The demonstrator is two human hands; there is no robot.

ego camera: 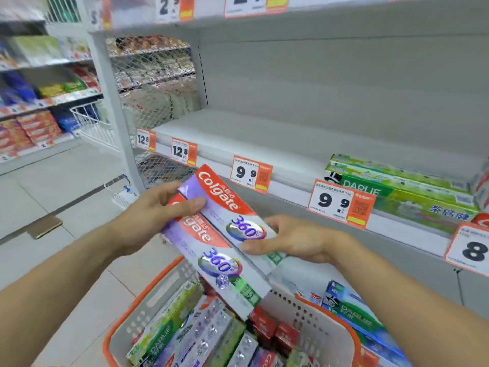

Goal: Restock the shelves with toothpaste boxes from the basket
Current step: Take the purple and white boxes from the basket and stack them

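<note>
Two Colgate boxes lie side by side above the basket, long axes running from far left to near right, red ends toward the shelf. The left hand grips their far ends; the right hand pinches the farther box's near end.

Head view, downward, close over basket

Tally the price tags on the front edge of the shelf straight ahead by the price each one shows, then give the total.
12.8 tags: 2
9.9 tags: 2
Tag starting with 8, cut off at the frame edge: 1
Total: 5
</note>
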